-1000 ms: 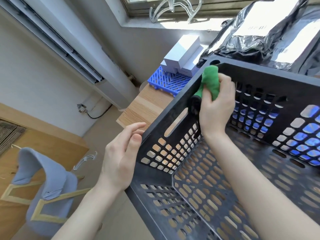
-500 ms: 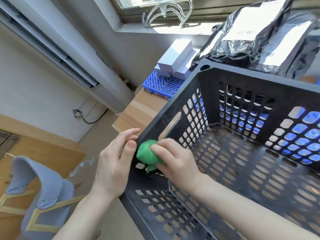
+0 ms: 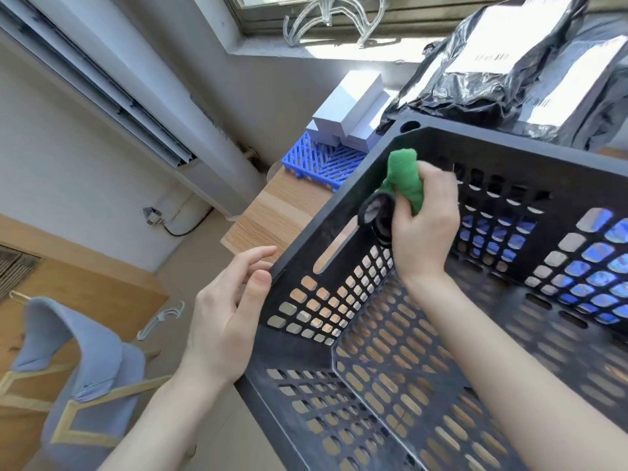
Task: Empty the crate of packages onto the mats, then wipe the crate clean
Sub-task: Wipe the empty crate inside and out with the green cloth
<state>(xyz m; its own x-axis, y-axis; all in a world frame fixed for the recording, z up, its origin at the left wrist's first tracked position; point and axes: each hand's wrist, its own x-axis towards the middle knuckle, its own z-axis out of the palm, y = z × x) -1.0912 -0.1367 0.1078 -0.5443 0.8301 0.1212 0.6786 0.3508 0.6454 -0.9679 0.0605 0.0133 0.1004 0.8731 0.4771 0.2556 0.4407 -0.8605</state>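
Note:
The black perforated crate fills the right half of the view, tilted toward me, with nothing inside it. My right hand is inside the crate, shut on a green cloth pressed against the upper part of the left wall. My left hand rests on the outside of the crate's near-left corner, thumb on the rim, fingers spread. Behind the crate lie black plastic packages with white labels. White boxes sit on a blue mat.
The crate stands on a wooden table whose left edge drops to the floor. A grey-blue chair is at lower left. Clear plastic hangers lie on the window sill, and an air-conditioner unit lines the left wall.
My right hand has swept the green cloth from the lower near corner of the left wall back up to near its far top edge. The left hand stays at the corner.

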